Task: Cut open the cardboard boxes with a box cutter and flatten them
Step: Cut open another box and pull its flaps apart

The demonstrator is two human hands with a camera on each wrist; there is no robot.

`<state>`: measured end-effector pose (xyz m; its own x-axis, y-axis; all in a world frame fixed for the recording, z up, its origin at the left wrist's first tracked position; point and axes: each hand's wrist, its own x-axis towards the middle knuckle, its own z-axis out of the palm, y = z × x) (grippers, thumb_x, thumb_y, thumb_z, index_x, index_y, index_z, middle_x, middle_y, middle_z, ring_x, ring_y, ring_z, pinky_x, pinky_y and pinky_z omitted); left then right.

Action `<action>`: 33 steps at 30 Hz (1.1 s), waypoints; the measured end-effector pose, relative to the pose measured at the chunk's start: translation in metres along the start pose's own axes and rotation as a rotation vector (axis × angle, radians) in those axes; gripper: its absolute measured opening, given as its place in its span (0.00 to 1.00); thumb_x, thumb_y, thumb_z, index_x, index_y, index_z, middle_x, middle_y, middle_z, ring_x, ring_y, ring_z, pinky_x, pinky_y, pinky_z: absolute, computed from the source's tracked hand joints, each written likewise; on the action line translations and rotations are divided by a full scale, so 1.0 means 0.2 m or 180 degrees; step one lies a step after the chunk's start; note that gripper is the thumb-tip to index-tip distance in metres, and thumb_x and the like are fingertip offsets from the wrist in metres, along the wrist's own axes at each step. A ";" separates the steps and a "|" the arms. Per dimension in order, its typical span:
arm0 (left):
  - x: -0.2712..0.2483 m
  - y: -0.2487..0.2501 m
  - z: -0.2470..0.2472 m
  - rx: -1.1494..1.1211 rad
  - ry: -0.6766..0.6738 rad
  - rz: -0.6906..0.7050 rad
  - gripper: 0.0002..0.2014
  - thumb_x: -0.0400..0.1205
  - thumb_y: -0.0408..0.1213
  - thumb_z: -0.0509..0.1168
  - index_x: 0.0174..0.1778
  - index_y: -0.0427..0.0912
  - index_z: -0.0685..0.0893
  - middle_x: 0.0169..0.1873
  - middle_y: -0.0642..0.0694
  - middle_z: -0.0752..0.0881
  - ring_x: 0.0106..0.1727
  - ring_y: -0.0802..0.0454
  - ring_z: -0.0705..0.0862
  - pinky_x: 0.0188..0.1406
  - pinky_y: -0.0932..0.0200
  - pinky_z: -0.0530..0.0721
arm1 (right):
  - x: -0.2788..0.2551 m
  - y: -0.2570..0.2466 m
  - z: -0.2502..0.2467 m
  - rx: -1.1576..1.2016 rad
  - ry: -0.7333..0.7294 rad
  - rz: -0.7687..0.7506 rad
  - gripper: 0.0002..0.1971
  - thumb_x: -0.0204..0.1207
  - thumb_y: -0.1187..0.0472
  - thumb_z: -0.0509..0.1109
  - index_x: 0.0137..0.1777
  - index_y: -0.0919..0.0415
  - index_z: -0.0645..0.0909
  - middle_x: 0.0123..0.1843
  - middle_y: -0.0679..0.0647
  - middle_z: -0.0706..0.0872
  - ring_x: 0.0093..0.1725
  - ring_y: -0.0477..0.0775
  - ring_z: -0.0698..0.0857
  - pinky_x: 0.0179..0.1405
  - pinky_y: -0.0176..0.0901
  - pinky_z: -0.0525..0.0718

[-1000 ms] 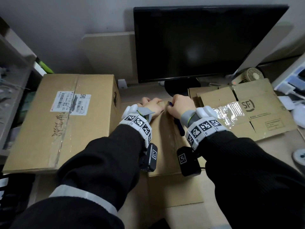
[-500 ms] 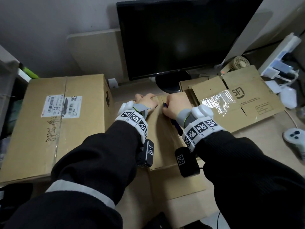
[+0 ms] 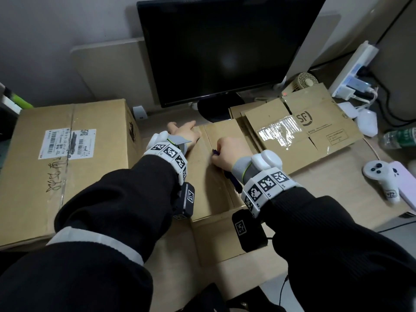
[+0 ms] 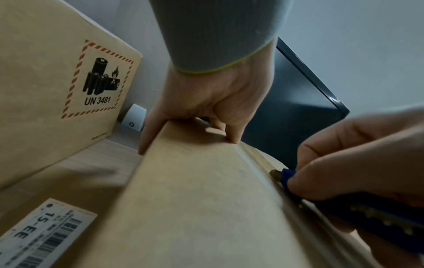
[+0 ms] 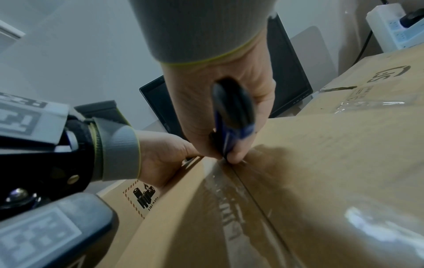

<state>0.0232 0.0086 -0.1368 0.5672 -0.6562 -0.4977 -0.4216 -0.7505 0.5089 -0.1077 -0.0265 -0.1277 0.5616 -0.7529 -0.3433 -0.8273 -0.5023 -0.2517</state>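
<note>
A small brown cardboard box [image 3: 213, 176] sits in front of me, its top seam sealed with clear tape [image 5: 231, 208]. My right hand [image 3: 227, 152] grips a blue box cutter [image 4: 344, 208], whose tip sits on the taped seam about a third of the way from the far edge. My left hand [image 3: 184, 136] lies on the box's far left corner [image 4: 183, 137], palm on top, with a finger down the left side and the thumb on the top. The box cutter [image 5: 231, 116] runs under my right palm.
A large sealed cardboard box [image 3: 67, 158] with a shipping label stands close on the left. Flattened SF cardboard [image 3: 304, 134] lies to the right. A black monitor [image 3: 225, 48] stands behind. A white controller [image 3: 382, 179], a phone, a bottle and a power strip [image 3: 353, 70] are at the far right.
My right hand has drawn the box cutter back toward me along the taped seam. The left hand stays at the box's far left corner. The head view has shifted.
</note>
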 end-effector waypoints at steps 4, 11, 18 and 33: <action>-0.05 -0.01 0.08 0.0298 0.0411 0.0689 0.26 0.85 0.39 0.55 0.77 0.69 0.65 0.83 0.47 0.46 0.82 0.39 0.42 0.78 0.31 0.41 | -0.04 -0.01 -0.01 0.0002 -0.0007 -0.0019 0.06 0.76 0.57 0.65 0.43 0.59 0.75 0.42 0.57 0.81 0.46 0.61 0.81 0.38 0.43 0.74; -0.11 -0.05 0.17 0.1394 0.0066 0.1280 0.24 0.88 0.44 0.48 0.80 0.69 0.56 0.84 0.51 0.40 0.83 0.44 0.33 0.76 0.27 0.34 | -0.14 -0.05 -0.09 -0.0163 -0.0043 -0.0247 0.05 0.81 0.62 0.61 0.50 0.60 0.77 0.50 0.62 0.82 0.60 0.61 0.83 0.52 0.45 0.77; -0.08 -0.04 0.16 0.1479 -0.0078 0.1269 0.25 0.87 0.50 0.47 0.81 0.70 0.53 0.84 0.50 0.38 0.83 0.43 0.33 0.75 0.26 0.34 | -0.19 0.03 0.02 -0.0174 -0.0317 0.0139 0.10 0.75 0.58 0.65 0.34 0.59 0.72 0.30 0.52 0.73 0.39 0.59 0.78 0.37 0.41 0.72; -0.11 -0.04 0.16 0.1622 -0.0158 0.1312 0.38 0.77 0.67 0.59 0.81 0.69 0.50 0.84 0.49 0.36 0.83 0.42 0.32 0.73 0.26 0.33 | -0.40 0.08 -0.03 0.0223 -0.0901 0.0263 0.08 0.73 0.64 0.67 0.35 0.61 0.72 0.42 0.63 0.89 0.44 0.65 0.90 0.41 0.50 0.87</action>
<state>-0.0080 0.0266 -0.1516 0.2594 -0.8916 -0.3710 -0.8866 -0.3722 0.2745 -0.1664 0.0227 -0.0993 0.4830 -0.6366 -0.6012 -0.8727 -0.4064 -0.2708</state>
